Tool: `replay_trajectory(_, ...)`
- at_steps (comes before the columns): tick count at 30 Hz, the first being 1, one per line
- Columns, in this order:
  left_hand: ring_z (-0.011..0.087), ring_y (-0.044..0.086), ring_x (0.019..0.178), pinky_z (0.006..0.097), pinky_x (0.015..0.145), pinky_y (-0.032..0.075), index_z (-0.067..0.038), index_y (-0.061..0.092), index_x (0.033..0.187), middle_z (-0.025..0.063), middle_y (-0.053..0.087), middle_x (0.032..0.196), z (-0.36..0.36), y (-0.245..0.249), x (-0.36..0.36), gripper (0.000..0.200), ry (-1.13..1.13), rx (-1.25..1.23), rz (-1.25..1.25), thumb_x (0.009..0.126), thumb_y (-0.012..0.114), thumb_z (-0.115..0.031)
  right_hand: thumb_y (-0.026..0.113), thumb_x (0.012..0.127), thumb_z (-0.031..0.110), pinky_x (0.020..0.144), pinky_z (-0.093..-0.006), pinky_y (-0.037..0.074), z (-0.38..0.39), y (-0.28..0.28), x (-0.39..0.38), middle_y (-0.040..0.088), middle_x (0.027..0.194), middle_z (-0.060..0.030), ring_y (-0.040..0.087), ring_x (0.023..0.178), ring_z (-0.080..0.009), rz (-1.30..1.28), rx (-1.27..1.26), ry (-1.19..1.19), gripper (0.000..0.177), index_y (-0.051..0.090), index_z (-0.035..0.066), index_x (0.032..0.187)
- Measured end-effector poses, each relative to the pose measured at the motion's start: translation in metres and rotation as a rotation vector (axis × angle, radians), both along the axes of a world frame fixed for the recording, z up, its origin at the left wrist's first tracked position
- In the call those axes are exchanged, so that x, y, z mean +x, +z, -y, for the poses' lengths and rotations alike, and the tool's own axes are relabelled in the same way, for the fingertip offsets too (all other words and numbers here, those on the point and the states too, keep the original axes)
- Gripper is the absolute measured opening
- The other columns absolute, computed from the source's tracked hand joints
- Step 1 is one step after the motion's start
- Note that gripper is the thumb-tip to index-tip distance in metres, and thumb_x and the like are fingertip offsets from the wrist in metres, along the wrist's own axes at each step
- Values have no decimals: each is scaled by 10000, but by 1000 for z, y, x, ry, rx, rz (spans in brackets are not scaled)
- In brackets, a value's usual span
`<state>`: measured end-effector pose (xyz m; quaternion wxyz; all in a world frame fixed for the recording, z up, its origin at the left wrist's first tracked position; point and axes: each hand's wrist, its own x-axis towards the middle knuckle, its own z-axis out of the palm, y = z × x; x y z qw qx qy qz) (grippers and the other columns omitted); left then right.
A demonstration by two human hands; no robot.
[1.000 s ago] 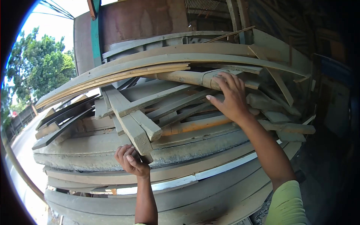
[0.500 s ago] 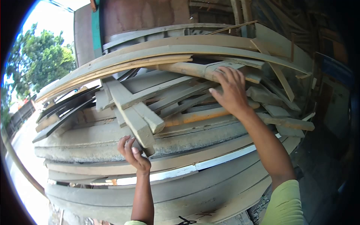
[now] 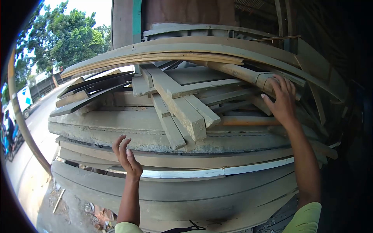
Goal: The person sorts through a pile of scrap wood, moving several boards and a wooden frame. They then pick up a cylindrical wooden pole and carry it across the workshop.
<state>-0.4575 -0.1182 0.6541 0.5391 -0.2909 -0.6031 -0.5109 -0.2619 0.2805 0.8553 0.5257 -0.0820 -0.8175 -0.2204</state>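
My left hand (image 3: 128,157) is raised with nothing in it, its fingers curled slightly and apart. It is in front of the stacked boards, left of a thick dusty wooden beam (image 3: 188,116) that slants down toward me. A shorter narrow board (image 3: 169,122) lies beside that beam. On the right, my right hand (image 3: 283,97) is over a bamboo pole (image 3: 235,71) near its right end. Its fingers drape over the pole and the thumb stands apart, not wrapped round it. The hand hides part of the pole's end.
Long bowed planks (image 3: 178,48) lie across the top of the pile. Dark boards (image 3: 91,97) jut out at left. A white-edged strip (image 3: 186,173) crosses low in front. At far left stand a leaning post (image 3: 25,128) and a road (image 3: 42,120) with a vehicle.
The view has turned left, so the pile appears farther right. My left hand has come away from the thick beam's end, to its left. My right hand is still at the bamboo pole.
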Motion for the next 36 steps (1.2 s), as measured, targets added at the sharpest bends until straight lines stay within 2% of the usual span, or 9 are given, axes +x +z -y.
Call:
replay_trajectory(1, 347, 450, 1162, 446, 994, 344, 69, 547, 1069, 223, 472, 1214, 15, -2, 0, 358, 37, -55, -5, 954, 335, -197, 740, 740, 208, 1057, -458, 281, 2, 3, -2, 480, 1278, -107, 426, 1216, -297, 3, 14, -6, 533, 532, 87, 1216)
replay_trajectory(10, 340, 487, 1119, 429, 972, 365, 41, 551, 1090, 227, 494, 1192, 89, -40, 13, 345, 103, -6, 152, 954, 362, -213, 747, 743, 224, 1009, -438, 320, 25, 35, -22, 515, 1207, -85, 453, 1185, -260, 67, 19, -110, 517, 540, 91, 1199)
replay_trajectory(13, 305, 491, 1130, 396, 993, 360, 33, 564, 1077, 187, 515, 1188, 109, -57, 13, 303, 135, -24, 237, 956, 352, -148, 744, 754, 245, 989, -438, 332, 20, 38, -27, 521, 1196, -86, 457, 1180, -258, 108, -6, -185, 521, 534, 92, 1206)
replay_trajectory(17, 333, 493, 1092, 417, 962, 370, 48, 553, 1063, 218, 503, 1153, 128, -72, 12, 324, 132, 21, 283, 948, 377, -197, 738, 766, 277, 983, -455, 335, 23, 44, -50, 523, 1197, -95, 456, 1184, -270, 131, -23, -256, 530, 528, 95, 1218)
replay_trajectory(27, 307, 517, 1019, 380, 910, 401, 30, 567, 1000, 186, 529, 1075, 135, -105, 49, 219, 52, 44, 420, 914, 444, -131, 758, 736, 325, 1014, -487, 322, 58, 70, -190, 508, 1250, -111, 444, 1207, -289, 90, 74, -86, 629, 496, 116, 1268)
replay_trajectory(29, 292, 538, 954, 363, 860, 424, 28, 578, 961, 172, 548, 1015, 149, -110, 64, 169, 34, 32, 515, 901, 468, -85, 770, 727, 305, 1023, -501, 320, 48, 66, -216, 494, 1285, -118, 450, 1207, -299, 41, 157, -122, 661, 474, 123, 1289)
replay_trajectory(30, 292, 538, 954, 363, 860, 424, 28, 578, 961, 172, 548, 1015, 159, -113, 70, 169, 64, 45, 515, 901, 468, -85, 770, 727, 305, 1023, -501, 320, 47, 68, -224, 494, 1285, -118, 450, 1207, -299, 39, 163, -91, 661, 474, 123, 1289)
replay_trajectory(32, 277, 549, 904, 347, 823, 435, 28, 588, 920, 158, 556, 964, 182, -121, 83, 136, 173, 20, 540, 894, 485, -58, 773, 722, 252, 1025, -506, 320, 39, 70, -238, 516, 1268, -123, 468, 1198, -305, 101, 113, -198, 658, 465, 125, 1290)
replay_trajectory(36, 249, 548, 891, 326, 772, 434, 27, 590, 902, 141, 556, 952, 222, -134, 105, 129, 295, 51, 604, 900, 498, -62, 774, 704, 174, 1004, -478, 361, -1, 71, -268, 566, 1198, -119, 521, 1149, -296, 36, 204, -160, 635, 467, 91, 1253)
